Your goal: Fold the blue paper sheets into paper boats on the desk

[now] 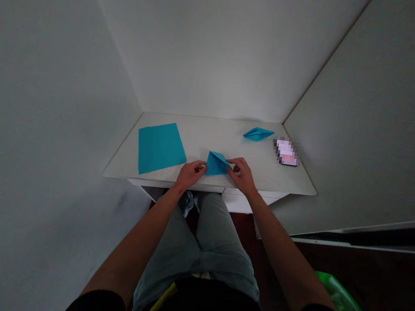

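1. The left hand (191,173) has its fingers nearly together, pinching the left edge of the folded paper (215,165).
2. The right hand (243,175) has its fingers curled in, gripping the folded paper's right corner.
3. The folded paper, blue, is between both hands, at the near side of the bench (210,131).
4. Left of the folded paper lies a flat blue sheet (160,149).
5. Beyond the folded paper, rightward, lies a pointed blue paper shape (258,134); farther right, a phone (288,153).
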Tool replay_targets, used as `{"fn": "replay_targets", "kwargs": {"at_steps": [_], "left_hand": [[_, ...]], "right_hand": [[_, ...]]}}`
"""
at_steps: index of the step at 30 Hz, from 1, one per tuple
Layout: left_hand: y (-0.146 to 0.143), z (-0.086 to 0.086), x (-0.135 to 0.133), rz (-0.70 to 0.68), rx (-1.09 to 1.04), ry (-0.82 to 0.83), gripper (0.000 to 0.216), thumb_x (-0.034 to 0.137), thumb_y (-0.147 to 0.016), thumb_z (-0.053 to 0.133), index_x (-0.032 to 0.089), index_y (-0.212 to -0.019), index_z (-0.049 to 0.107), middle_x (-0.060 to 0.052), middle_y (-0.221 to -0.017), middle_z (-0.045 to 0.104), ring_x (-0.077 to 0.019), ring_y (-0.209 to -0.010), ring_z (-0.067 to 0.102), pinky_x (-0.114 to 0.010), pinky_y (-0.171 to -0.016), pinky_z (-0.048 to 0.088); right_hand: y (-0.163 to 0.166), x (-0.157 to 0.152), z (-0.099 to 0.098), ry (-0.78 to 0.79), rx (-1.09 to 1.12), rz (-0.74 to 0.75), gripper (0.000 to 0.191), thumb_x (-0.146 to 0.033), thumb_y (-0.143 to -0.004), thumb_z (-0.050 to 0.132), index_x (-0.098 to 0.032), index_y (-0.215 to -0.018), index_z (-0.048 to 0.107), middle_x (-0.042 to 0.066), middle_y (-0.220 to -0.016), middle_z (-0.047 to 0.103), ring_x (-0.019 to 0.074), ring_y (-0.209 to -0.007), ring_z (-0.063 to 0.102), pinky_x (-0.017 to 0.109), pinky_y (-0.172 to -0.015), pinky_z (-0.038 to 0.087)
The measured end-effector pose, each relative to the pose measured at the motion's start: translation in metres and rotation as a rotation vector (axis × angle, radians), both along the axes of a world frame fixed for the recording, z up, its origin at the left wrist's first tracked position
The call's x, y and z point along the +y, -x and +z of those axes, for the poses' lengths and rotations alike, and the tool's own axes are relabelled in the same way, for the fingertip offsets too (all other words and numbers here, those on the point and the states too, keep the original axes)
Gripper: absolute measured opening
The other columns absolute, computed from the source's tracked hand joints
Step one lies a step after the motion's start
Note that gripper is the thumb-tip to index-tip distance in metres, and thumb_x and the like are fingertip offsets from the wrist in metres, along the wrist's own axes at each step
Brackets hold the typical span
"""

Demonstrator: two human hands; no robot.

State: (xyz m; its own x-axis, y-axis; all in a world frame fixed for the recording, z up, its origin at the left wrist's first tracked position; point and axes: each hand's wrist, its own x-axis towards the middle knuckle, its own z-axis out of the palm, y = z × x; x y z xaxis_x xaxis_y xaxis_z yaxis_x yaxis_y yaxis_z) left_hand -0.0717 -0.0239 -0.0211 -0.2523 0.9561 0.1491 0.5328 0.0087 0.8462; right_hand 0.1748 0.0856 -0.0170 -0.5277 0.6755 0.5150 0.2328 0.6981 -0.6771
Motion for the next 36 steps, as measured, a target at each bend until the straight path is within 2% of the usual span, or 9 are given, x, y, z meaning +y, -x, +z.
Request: {"fn": "replay_targets", "kwargs": {"at_steps": [4,7,11,14,18,22,28,32,36], "left_hand": [[0.001,-0.003,0.0,-0.025,-0.006,0.005,0.077,0.033,-0.088,0.082,0.019,-0.157,0.051,0.0,-0.089,0.076,-0.0165,-0.074,0.07,-0.029,-0.073,0.055],[0.001,-0.003,0.0,0.017,0.185,-0.049,0.094,0.032,-0.082,0.087,0.021,-0.164,0.043,-0.005,-0.113,0.07,-0.0165,-0.081,0.068,-0.031,-0.078,0.057],[-0.002,0.0,-0.003,0.012,0.487,-0.112,0.07,0.039,-0.084,0.088,0.026,-0.149,0.064,-0.014,-0.146,0.058,-0.0303,-0.124,0.063,-0.046,-0.108,0.052],[-0.006,0.005,-0.006,-0.071,0.582,-0.102,0.053,0.04,-0.089,0.084,0.03,-0.14,0.071,-0.01,-0.153,0.059,-0.0342,-0.141,0.053,-0.051,-0.119,0.043],[-0.007,0.011,-0.007,-0.119,0.505,-0.083,0.031,0.032,-0.095,0.077,0.031,-0.126,0.078,-0.004,-0.139,0.073,-0.0274,-0.132,0.062,-0.047,-0.116,0.044],[-0.004,0.012,-0.005,-0.099,0.412,-0.074,0.016,0.035,-0.1,0.072,0.025,-0.107,0.082,-0.006,-0.11,0.081,-0.0249,-0.109,0.071,-0.042,-0.103,0.051],[-0.003,0.009,-0.002,-0.045,0.25,-0.082,0.035,0.034,-0.096,0.076,0.024,-0.13,0.074,-0.002,-0.095,0.078,-0.019,-0.084,0.07,-0.034,-0.089,0.054],[-0.003,0.011,-0.004,-0.07,0.272,-0.086,0.03,0.033,-0.094,0.079,0.024,-0.122,0.077,-0.003,-0.098,0.079,-0.0198,-0.088,0.07,-0.035,-0.092,0.054],[-0.003,0.013,-0.006,-0.14,0.365,-0.095,0.021,0.032,-0.088,0.085,0.025,-0.108,0.082,-0.006,-0.106,0.08,-0.025,-0.104,0.07,-0.041,-0.101,0.051]], "right_hand": [[0.009,0.0,-0.004,-0.16,-0.243,0.062,0.028,-0.029,-0.099,0.068,-0.029,-0.124,0.079,0.01,-0.125,0.074,0.0293,-0.111,0.068,0.048,-0.095,0.054],[0.004,0.0,-0.005,-0.202,-0.399,0.097,0.029,-0.03,-0.1,0.068,-0.031,-0.127,0.078,0.008,-0.134,0.075,0.0323,-0.12,0.066,0.051,-0.098,0.05],[-0.01,0.001,-0.004,-0.149,-0.409,0.042,0.029,-0.031,-0.104,0.064,-0.031,-0.13,0.076,0.007,-0.138,0.075,0.0315,-0.123,0.067,0.051,-0.1,0.047],[-0.017,0.003,-0.004,-0.107,-0.388,0.003,0.027,-0.028,-0.105,0.06,-0.03,-0.127,0.076,0.007,-0.134,0.078,0.0301,-0.121,0.069,0.05,-0.101,0.045],[-0.018,0.002,-0.003,-0.13,-0.383,0.027,0.023,-0.03,-0.106,0.059,-0.029,-0.118,0.079,0.007,-0.128,0.08,0.0289,-0.118,0.07,0.047,-0.099,0.043],[-0.017,-0.002,-0.004,-0.111,-0.366,0.011,0.023,-0.035,-0.106,0.059,-0.027,-0.116,0.079,0.007,-0.11,0.082,0.0275,-0.105,0.072,0.047,-0.098,0.042],[-0.015,0.003,-0.006,0.051,-0.232,0.001,0.033,-0.035,-0.104,0.061,-0.027,-0.135,0.069,0.006,-0.105,0.082,0.0261,-0.096,0.076,0.048,-0.1,0.048],[-0.02,0.008,-0.003,0.008,-0.215,0.093,0.023,-0.041,-0.099,0.07,-0.027,-0.115,0.078,0.008,-0.11,0.081,0.0275,-0.101,0.075,0.047,-0.097,0.054],[-0.031,0.009,-0.003,-0.061,-0.232,0.156,0.022,-0.045,-0.1,0.071,-0.027,-0.103,0.082,0.009,-0.11,0.08,0.0275,-0.103,0.073,0.046,-0.095,0.054]]}}
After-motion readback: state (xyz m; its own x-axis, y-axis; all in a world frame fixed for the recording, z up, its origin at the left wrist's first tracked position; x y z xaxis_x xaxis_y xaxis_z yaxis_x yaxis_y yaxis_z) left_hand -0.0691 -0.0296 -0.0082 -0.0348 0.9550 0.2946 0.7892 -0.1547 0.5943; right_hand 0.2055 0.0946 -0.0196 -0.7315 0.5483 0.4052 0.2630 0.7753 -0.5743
